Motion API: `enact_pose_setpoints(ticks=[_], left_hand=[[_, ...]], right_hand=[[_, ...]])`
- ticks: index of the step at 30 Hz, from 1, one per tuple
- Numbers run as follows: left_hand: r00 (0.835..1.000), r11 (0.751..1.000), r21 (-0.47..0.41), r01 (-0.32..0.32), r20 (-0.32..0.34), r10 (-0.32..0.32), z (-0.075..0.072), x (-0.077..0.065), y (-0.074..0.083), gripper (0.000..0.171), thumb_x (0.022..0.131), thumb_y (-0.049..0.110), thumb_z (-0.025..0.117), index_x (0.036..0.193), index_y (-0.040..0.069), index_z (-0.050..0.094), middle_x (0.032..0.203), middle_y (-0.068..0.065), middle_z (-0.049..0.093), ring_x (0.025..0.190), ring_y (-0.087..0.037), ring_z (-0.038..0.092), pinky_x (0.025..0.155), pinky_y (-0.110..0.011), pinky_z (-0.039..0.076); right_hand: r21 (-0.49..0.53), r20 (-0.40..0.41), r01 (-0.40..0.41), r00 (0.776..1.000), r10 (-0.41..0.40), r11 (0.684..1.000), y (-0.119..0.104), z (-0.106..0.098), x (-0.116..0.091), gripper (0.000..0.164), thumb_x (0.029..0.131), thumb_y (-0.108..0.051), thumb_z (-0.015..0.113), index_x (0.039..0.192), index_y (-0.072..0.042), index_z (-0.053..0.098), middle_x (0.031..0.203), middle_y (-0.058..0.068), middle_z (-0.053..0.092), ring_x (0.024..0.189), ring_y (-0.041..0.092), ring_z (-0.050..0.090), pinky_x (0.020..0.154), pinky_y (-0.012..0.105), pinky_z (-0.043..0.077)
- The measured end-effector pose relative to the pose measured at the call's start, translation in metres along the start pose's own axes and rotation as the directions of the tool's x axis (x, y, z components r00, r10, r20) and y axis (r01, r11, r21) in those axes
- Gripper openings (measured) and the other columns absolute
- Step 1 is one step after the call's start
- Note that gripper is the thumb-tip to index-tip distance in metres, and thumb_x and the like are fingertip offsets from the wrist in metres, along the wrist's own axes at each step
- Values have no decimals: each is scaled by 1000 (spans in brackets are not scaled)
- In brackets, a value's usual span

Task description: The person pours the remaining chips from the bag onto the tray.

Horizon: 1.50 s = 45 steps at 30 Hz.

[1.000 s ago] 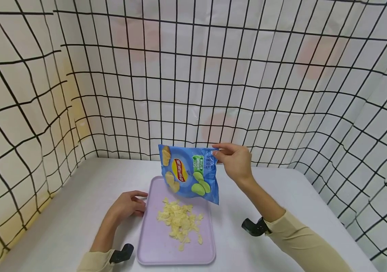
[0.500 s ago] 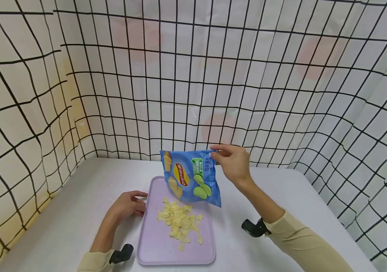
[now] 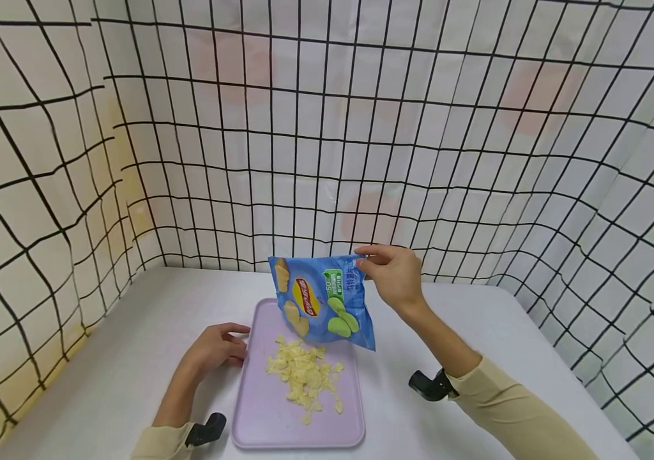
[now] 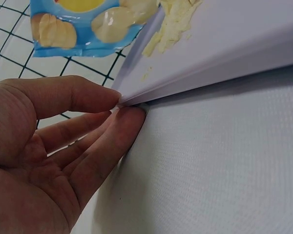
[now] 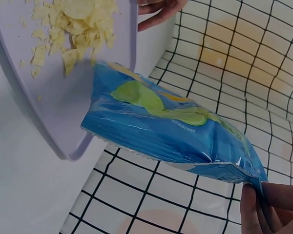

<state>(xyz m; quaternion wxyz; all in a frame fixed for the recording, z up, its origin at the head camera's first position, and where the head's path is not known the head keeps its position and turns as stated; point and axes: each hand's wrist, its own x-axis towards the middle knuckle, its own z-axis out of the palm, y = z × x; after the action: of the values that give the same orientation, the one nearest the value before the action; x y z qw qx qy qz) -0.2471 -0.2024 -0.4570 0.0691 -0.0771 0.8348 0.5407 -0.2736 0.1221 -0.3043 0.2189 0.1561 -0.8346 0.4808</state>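
Note:
A blue chip bag (image 3: 322, 300) hangs sideways above the far part of a lilac tray (image 3: 298, 434). My right hand (image 3: 396, 275) pinches the bag's upper right corner between thumb and fingers, as the right wrist view also shows on the bag (image 5: 161, 122). Broken potato chips (image 3: 304, 374) lie in a heap on the tray. At the tray's left edge, my left hand (image 3: 212, 348) pinches the rim. In the left wrist view the thumb (image 4: 83, 95) touches the rim from above, with a finger against its underside. The inside of the bag is hidden.
The tray lies on a white-covered table (image 3: 149, 306). White walls with a black grid (image 3: 327, 128) enclose the back and both sides. A black wrist mount (image 3: 432, 384) sits on the right forearm, another mount (image 3: 206, 429) on the left.
My right hand and the bag have dipped slightly, and the bag has tilted a little. The left hand, the tray and the chips stay where they were.

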Motion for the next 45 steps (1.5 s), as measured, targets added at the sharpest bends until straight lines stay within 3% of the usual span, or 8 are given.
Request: enact_pose_setpoints(ticks=[13,18,22,30,39,45], left_hand=[[1000,1000,21,14,-11,-14,2,-1,-2,50,83,0,74,132,0,62,98,-14,66,72,-19,68,70,-32,61],[1000,1000,21,5,-10,-4,2,-2,0,50,84,0,74,132,0,62,98,-14,67,73,-19,68,70,-32,61],[1000,1000,12,3,-11,-3,2,-4,1,49,83,-1,74,131,0,63,98,-14,67,73,-20,68,70,-32,61],[1000,1000,1,6,-13,-6,4,-1,1,49,82,-1,74,130,0,63,97,-14,67,73,-20,68,70,-32,61],[1000,1000,-4,-5,-1,5,4,1,0,50,82,-1,74,131,-1,62,98,-15,67,75,-20,68,72,-35,61],[1000,1000,6,7,-4,-7,2,1,-2,52,82,0,75,132,1,62,99,-13,68,75,-20,68,72,-34,61]], right_hand=[[22,-21,2,1000,-2,1000,7,-5,1,21,91,-5,73,111,-3,77,91,18,78,72,30,77,72,36,63],[62,-22,-73,997,75,995,16,-13,3,22,92,-4,72,113,2,75,95,22,77,73,29,76,72,38,63],[109,-10,-167,986,169,980,24,-23,5,24,94,-6,70,116,4,73,99,24,75,73,26,77,71,33,62],[157,16,-316,948,317,936,45,-51,2,30,96,-13,69,122,2,69,104,23,73,74,16,76,75,24,60],[190,7,-480,873,488,856,86,-90,-16,41,98,-16,67,134,3,60,97,0,73,79,6,75,80,21,59],[228,8,-550,826,563,804,106,-104,-31,46,99,-15,65,139,6,54,91,-9,72,78,3,74,78,19,58]])
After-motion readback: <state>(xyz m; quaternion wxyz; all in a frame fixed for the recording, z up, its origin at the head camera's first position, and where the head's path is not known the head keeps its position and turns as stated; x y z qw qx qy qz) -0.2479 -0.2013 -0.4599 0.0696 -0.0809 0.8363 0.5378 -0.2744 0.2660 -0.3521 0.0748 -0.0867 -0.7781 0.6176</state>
